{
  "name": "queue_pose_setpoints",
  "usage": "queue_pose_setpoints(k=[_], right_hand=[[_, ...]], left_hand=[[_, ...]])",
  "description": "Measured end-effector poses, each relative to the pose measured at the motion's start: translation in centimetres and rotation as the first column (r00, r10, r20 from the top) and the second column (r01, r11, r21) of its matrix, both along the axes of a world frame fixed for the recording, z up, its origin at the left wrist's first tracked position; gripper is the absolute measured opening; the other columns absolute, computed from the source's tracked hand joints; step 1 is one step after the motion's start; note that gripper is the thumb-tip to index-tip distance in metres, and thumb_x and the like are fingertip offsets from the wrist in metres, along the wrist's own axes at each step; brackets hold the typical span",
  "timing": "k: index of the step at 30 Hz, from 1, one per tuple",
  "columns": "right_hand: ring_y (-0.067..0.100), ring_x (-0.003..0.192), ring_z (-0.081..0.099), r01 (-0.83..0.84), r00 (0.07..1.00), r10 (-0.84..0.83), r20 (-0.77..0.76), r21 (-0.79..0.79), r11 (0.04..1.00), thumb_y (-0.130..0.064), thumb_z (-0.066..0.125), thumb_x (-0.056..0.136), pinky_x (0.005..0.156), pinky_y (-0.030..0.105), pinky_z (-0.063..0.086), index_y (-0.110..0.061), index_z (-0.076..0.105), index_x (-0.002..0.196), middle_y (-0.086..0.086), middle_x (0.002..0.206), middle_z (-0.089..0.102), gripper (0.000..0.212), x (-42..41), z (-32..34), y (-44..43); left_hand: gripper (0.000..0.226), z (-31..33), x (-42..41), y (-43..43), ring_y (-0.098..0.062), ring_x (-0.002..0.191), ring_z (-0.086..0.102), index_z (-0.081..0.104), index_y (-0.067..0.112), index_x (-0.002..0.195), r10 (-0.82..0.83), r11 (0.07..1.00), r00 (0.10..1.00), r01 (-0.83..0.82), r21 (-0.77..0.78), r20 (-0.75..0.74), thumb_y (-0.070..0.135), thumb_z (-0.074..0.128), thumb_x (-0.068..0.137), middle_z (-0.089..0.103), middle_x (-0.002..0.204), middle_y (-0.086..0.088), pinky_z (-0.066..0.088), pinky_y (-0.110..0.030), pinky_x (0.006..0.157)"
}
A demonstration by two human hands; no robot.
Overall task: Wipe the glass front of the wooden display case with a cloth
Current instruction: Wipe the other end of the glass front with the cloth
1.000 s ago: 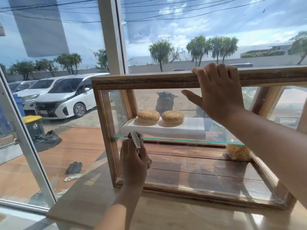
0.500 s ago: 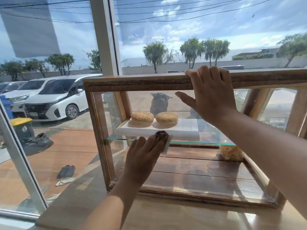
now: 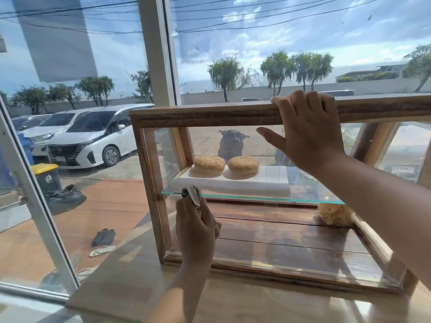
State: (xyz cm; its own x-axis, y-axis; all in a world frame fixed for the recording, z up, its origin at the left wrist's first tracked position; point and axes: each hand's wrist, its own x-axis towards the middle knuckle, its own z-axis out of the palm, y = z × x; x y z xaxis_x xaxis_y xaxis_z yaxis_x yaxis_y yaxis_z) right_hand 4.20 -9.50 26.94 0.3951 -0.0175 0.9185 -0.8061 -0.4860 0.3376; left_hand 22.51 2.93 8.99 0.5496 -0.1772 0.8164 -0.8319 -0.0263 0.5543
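The wooden display case [image 3: 205,115] stands on a wooden counter, its glass front [image 3: 291,229] facing me. My left hand [image 3: 197,227] grips a small pale cloth [image 3: 194,194] and holds it against the glass near the lower left, at the level of the inner glass shelf. My right hand [image 3: 307,131] grips the case's top wooden rail, fingers hooked over it and thumb stretched out in front of the glass. Two sesame buns [image 3: 226,165] lie on a white board on the shelf inside.
The wooden counter [image 3: 233,299] runs to a big window [image 3: 70,66] on the left and behind. A yellowish bundle [image 3: 335,214] sits inside the case at the right. Parked cars and a scooter show outside.
My left hand has swept back to the left across the glass with the cloth, after reaching right half a second ago. My right hand stays on the top rail.
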Motion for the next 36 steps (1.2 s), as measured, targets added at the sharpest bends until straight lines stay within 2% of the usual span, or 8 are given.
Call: queue_pose_setpoints(k=[6,11,14,16,19,24,31,36], right_hand=[[0.034,0.092,0.049,-0.003,1.000,0.003,-0.008,0.009,1.000,-0.061,0.041,0.096,0.081,0.043,0.028,-0.009,0.050,0.120,0.016,0.104,0.052,0.058,-0.1,0.1,0.1],[0.033,0.093,0.049,-0.013,1.000,0.013,-0.002,0.019,1.000,-0.063,0.043,0.094,0.081,0.042,0.027,-0.010,0.051,0.116,0.014,0.103,0.053,0.058,0.0,0.1,0.0],[0.033,0.094,0.050,-0.018,1.000,0.017,0.021,0.025,1.000,-0.067,0.043,0.093,0.082,0.042,0.027,-0.011,0.052,0.114,0.014,0.104,0.054,0.060,0.3,0.1,0.1],[0.033,0.094,0.050,-0.018,0.999,0.017,0.038,0.027,0.999,-0.069,0.042,0.092,0.083,0.042,0.027,-0.011,0.052,0.112,0.014,0.105,0.055,0.062,0.4,0.1,0.1],[0.034,0.094,0.050,-0.024,0.999,0.023,0.038,0.035,0.999,-0.069,0.042,0.092,0.083,0.042,0.027,-0.010,0.052,0.111,0.015,0.106,0.055,0.063,0.4,0.1,0.2],[0.034,0.096,0.049,-0.007,0.999,0.005,0.031,0.047,0.999,-0.070,0.039,0.092,0.083,0.043,0.027,-0.010,0.052,0.112,0.015,0.107,0.054,0.064,0.4,0.1,0.2],[0.034,0.095,0.049,0.004,0.999,-0.005,0.032,0.039,0.999,-0.070,0.040,0.092,0.083,0.043,0.027,-0.011,0.053,0.112,0.015,0.106,0.054,0.064,0.4,0.1,0.1],[0.034,0.095,0.050,0.001,1.000,-0.002,0.031,0.039,0.999,-0.070,0.041,0.092,0.083,0.043,0.027,-0.011,0.052,0.113,0.014,0.105,0.054,0.064,0.4,0.1,0.1]], left_hand=[[0.056,-0.9,-5.4,-2.7,-0.024,0.087,0.057,0.049,0.011,0.132,-0.318,0.941,0.785,0.194,0.278,0.531,0.009,0.068,0.080,0.058,0.112,-0.007,0.053,-0.035,0.073],[0.063,-2.1,-1.1,-1.1,-0.026,0.077,0.058,0.048,0.015,0.135,-0.197,0.963,0.716,0.016,0.267,0.669,0.006,0.072,0.077,0.062,0.110,-0.008,0.052,-0.039,0.064],[0.069,-3.0,3.9,0.8,-0.029,0.081,0.058,0.049,0.016,0.133,-0.110,0.953,0.775,-0.096,0.288,0.622,0.008,0.077,0.071,0.061,0.108,-0.011,0.052,-0.042,0.067],[0.048,-3.3,6.3,2.1,-0.032,0.083,0.058,0.051,0.016,0.129,-0.025,0.957,0.854,-0.130,0.260,0.520,0.014,0.066,0.083,0.060,0.105,-0.010,0.052,-0.043,0.069],[0.019,-3.4,6.9,2.7,-0.037,0.083,0.061,0.053,0.008,0.114,0.141,0.971,0.972,-0.174,0.166,0.189,0.019,0.052,0.098,0.061,0.094,-0.015,0.052,-0.044,0.067],[0.027,-3.4,4.5,0.9,-0.040,0.096,0.058,0.047,0.001,0.118,0.152,0.988,0.966,-0.144,0.053,-0.209,0.020,0.048,0.100,0.056,0.104,-0.021,0.051,-0.046,0.075],[0.020,-3.1,-2.4,-1.3,-0.029,0.080,0.060,0.056,0.004,0.105,-0.068,0.995,0.994,0.061,0.084,0.084,0.021,0.049,0.097,0.057,0.095,-0.012,0.053,-0.036,0.063],[0.044,-2.5,-5.8,-2.7,-0.022,0.083,0.055,0.050,0.013,0.125,-0.316,0.938,0.837,0.204,0.280,0.447,0.014,0.058,0.081,0.056,0.106,-0.006,0.051,-0.031,0.069]])
